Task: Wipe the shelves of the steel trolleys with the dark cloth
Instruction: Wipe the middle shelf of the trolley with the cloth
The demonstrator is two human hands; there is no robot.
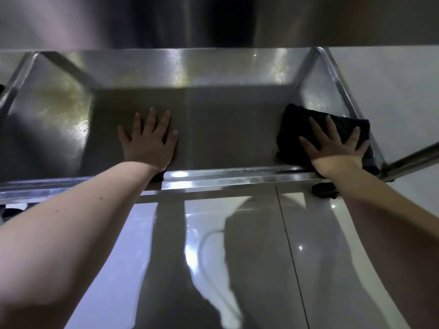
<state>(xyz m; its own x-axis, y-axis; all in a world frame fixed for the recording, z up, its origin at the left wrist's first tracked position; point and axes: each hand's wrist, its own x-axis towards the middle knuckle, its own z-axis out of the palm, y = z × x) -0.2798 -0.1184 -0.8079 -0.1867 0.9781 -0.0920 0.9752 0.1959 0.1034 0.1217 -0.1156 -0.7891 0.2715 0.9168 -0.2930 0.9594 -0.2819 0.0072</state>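
Pressing down flat, the right hand point(332, 148) pins the dark cloth point(294, 124) against the shelf point(225, 119) of the steel trolley. Its fingers point(330, 129) are straight and spread wide, not curled round the fabric. That spread, I judge, puts weight over as much of the cloth as possible so that it drags evenly across the metal.

The cloth lies at the right end of the shelf, by the front right corner. Its near part touches the raised front rim point(213, 178), and its right part reaches the side rim or nearly so.

The left hand point(149, 143) rests bare on the shelf left of the middle, near the front rim, palm down, its fingers point(152, 119) also straight and fanned. It holds nothing and probably serves to brace the body and steady the trolley on its castor point(325, 189).

The cloth looks black, soft and thick, bunched into a rough pad larger than the hand, with a rumpled far edge. Toward the back left corner the steel shows dull yellowish smears.
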